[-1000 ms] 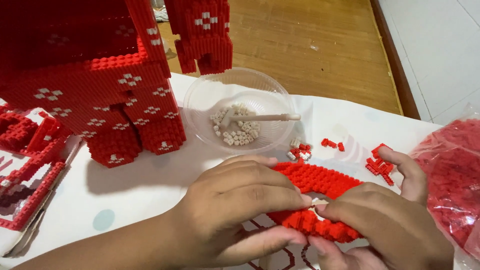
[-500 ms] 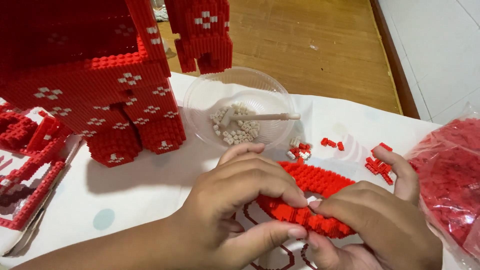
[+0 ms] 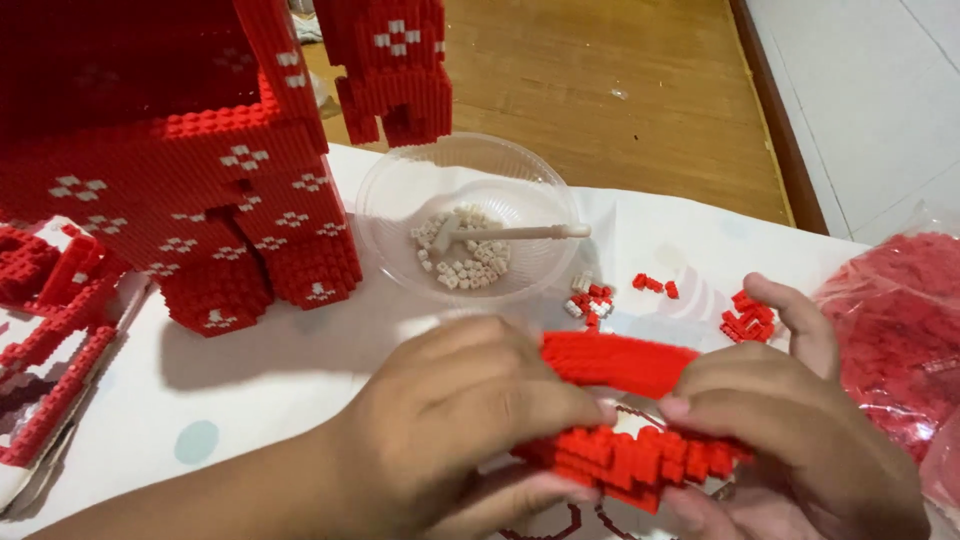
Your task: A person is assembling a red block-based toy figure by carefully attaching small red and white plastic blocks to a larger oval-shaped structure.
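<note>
Head view, looking down: a red brick assembly (image 3: 625,420), built of small studded bricks in a curved, stepped shape, is held low over a white cloth (image 3: 300,390) between both hands. The left hand (image 3: 450,420) is closed on the assembly's left end, fingers curled over the top and the thumb tucked beneath. The right hand (image 3: 790,430) is closed on the right end, its thumb pressed against the upper band and the fingers wrapped under the lower stepped rows. The middle of the assembly is exposed between the two hands; both ends are hidden by the fingers.

Judgement on the step in hand: two portions of the assembly appear to be pressed together. Pressure is best applied squarely along the seam, with support kept beneath, so that the rows are not bent or popped apart. Whether the seam is fully seated cannot be told.

Beyond the hands, a clear plastic bowl (image 3: 400,210) is noted, containing white bricks (image 3: 465,255) and a pale stick tool (image 3: 520,232). Loose red bricks (image 3: 750,320) are scattered just beside the right hand's fingertips. A large red brick model (image 3: 180,180) stands at the left, and a bag of red bricks (image 3: 890,330) lies at the right edge.
</note>
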